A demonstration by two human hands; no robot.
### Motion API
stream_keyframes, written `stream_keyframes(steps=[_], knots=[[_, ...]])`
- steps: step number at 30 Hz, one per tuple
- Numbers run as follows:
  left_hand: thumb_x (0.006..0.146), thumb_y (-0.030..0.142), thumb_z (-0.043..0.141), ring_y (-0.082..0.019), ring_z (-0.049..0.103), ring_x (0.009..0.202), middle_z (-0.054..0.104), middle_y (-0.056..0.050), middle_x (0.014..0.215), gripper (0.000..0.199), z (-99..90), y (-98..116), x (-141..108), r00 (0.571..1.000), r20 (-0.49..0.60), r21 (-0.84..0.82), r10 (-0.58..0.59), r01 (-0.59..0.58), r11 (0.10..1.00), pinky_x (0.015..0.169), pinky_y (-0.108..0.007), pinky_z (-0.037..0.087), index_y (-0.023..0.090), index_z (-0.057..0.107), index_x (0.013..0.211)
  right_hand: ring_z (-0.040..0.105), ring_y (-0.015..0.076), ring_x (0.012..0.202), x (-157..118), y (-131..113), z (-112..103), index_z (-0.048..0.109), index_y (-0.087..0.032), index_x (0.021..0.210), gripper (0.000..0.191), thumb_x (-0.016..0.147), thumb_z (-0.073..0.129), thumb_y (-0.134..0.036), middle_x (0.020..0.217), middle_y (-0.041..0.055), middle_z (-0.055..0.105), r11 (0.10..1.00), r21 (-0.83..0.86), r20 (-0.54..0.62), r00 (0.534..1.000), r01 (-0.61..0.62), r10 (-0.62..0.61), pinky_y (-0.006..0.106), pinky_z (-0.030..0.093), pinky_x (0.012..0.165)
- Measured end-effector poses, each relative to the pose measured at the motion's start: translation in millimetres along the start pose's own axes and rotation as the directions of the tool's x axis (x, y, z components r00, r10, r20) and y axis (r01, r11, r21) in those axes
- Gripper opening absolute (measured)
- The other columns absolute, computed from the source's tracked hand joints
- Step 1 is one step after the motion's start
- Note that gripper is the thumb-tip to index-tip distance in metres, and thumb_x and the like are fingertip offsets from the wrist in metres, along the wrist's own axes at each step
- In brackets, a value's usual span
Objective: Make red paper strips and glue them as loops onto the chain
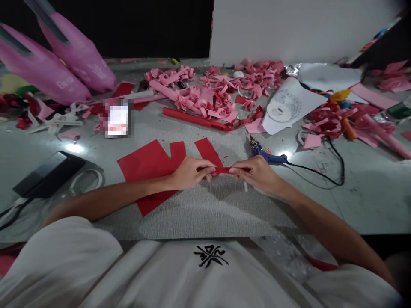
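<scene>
Red strip (226,170) is pinched between both hands (190,172) (259,173); lettering (66,82) on a pink container (45,68) begins "EN".

A craft workspace is being indicated. The table (362,201) is being occupied by pink cuttings (210,102) and 1 glue gun (272,158).

The narrow strip (224,170) is plain red, matching the cut sheet (144,160) and the long roll (192,119). Heaped paper curls (205,98) are pink. Two containers (85,53) are orchid pink with pale lettering and motifs. The glue gun (274,158) is blue, its front flecked with gold, its cord (316,173) black. Fine mottled grey covers the mat (192,218); the surface (369,205) is grey-green. White paper (306,102) carries a dark, roundish print; the white shirt (144,278), a black emblem (211,256).
</scene>
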State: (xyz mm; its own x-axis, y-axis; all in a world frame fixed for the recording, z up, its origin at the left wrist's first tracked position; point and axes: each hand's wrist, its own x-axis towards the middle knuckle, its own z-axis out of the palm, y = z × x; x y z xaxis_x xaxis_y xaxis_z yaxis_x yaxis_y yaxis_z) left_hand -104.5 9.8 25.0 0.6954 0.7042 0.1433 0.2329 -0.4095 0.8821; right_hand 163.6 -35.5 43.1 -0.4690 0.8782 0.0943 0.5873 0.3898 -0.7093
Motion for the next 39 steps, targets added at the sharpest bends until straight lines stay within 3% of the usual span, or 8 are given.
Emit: stream_keyframes(steps=[3, 6, 10, 13, 17, 24, 31, 39], knots=[[0.104, 0.037, 0.060, -0.012, 0.074, 0.059, 0.079, -0.003, 0.072, 0.028, -8.1, -5, -4, 0.998, -0.058, 0.009, 0.012, -0.011, 1.000, 0.053, -0.016, 0.050, 0.016, 0.078, 0.100, 0.043, 0.0077, 0.045, -4, 5, -22, 0.069, -0.017, 0.064, 0.054, 0.104, 0.056, -0.050, 0.049, -0.0028, 0.055, 0.998, 0.019, -0.014, 0.998, -0.063, 0.063, 0.025, 0.030, 0.049], [0.105, 0.041, 0.057, -0.012, 0.074, 0.058, 0.082, -0.008, 0.088, 0.033, -15.7, -10, -4, 0.969, -0.242, -0.024, -0.054, 0.050, 0.998, 0.051, -0.019, 0.052, 0.014, 0.075, 0.099, 0.046, 0.0083, 0.046, -10, 7, -46, 0.070, -0.017, 0.063, 0.052, 0.103, 0.058, -0.049, 0.054, -0.0002, 0.062, 0.986, 0.037, -0.181, 0.970, -0.161, 0.165, 0.025, 0.033, 0.049], [0.108, 0.043, 0.052, -0.015, 0.079, 0.082, 0.081, -0.010, 0.107, 0.035, -13.1, -6, -1, 0.913, -0.405, 0.081, 0.049, -0.017, 0.997, 0.074, -0.025, 0.061, 0.016, 0.073, 0.116, 0.046, 0.0089, 0.048, -9, 4, -33, 0.070, -0.017, 0.066, 0.052, 0.104, 0.055, -0.049, 0.055, -0.0009, 0.061, 0.986, 0.044, -0.099, 0.981, -0.163, 0.166, 0.026, 0.033, 0.051], [0.108, 0.044, 0.051, -0.020, 0.071, 0.115, 0.076, -0.009, 0.126, 0.040, -7.6, -3, 2, 0.947, -0.231, 0.270, 0.222, -0.156, 0.950, 0.102, -0.036, 0.056, 0.021, 0.063, 0.140, 0.045, 0.0083, 0.050, -1, 2, 0, 0.068, -0.017, 0.067, 0.052, 0.106, 0.051, -0.048, 0.055, -0.0029, 0.058, 0.995, 0.027, -0.019, 0.996, -0.091, 0.092, 0.025, 0.033, 0.054], [0.103, 0.039, 0.062, -0.021, 0.069, 0.103, 0.079, -0.006, 0.109, 0.027, -5.0, -13, 5, 0.986, 0.025, 0.378, 0.164, -0.161, 0.912, 0.095, -0.038, 0.054, 0.022, 0.075, 0.121, 0.050, 0.0091, 0.051, 5, 6, 23, 0.069, -0.019, 0.069, 0.050, 0.107, 0.050, -0.046, 0.058, -0.0037, 0.061, 0.997, 0.031, -0.019, 0.998, -0.065, 0.066, 0.025, 0.039, 0.060], [0.098, 0.029, 0.070, -0.019, 0.063, 0.090, 0.075, -0.004, 0.090, 0.012, -5.4, -25, 12, 0.996, -0.042, 0.427, 0.082, -0.057, 0.902, 0.083, -0.033, 0.049, 0.021, 0.080, 0.098, 0.063, 0.0263, 0.102, 3, 17, 21, 0.077, -0.023, 0.119, 0.026, 0.104, 0.057, -0.030, 0.109, 0.0115, 0.070, 0.949, -0.310, -0.216, 0.968, 0.055, -0.126, 0.044, 0.053, 0.092], [0.097, 0.028, 0.071, -0.020, 0.063, 0.091, 0.074, -0.003, 0.091, 0.015, -8.8, -28, 16, 0.998, -0.052, 0.424, 0.026, -0.002, 0.906, 0.085, -0.034, 0.049, 0.020, 0.076, 0.109, 0.068, 0.0240, 0.094, 4, 25, 23, 0.071, -0.018, 0.113, 0.022, 0.106, 0.054, -0.028, 0.102, 0.0099, 0.073, 0.951, -0.307, -0.176, 0.981, 0.031, -0.088, 0.039, 0.053, 0.085], [0.101, 0.026, 0.066, -0.019, 0.061, 0.092, 0.071, -0.004, 0.092, 0.016, -12.6, -32, 19, 0.992, 0.031, 0.402, 0.125, -0.127, 0.907, 0.089, -0.035, 0.049, 0.022, 0.081, 0.101, 0.066, 0.0194, 0.083, 6, 23, 13, 0.074, -0.020, 0.093, 0.015, 0.100, 0.061, -0.023, 0.091, 0.0057, 0.070, 0.971, -0.237, -0.144, 0.989, 0.009, -0.044, 0.034, 0.053, 0.078]])
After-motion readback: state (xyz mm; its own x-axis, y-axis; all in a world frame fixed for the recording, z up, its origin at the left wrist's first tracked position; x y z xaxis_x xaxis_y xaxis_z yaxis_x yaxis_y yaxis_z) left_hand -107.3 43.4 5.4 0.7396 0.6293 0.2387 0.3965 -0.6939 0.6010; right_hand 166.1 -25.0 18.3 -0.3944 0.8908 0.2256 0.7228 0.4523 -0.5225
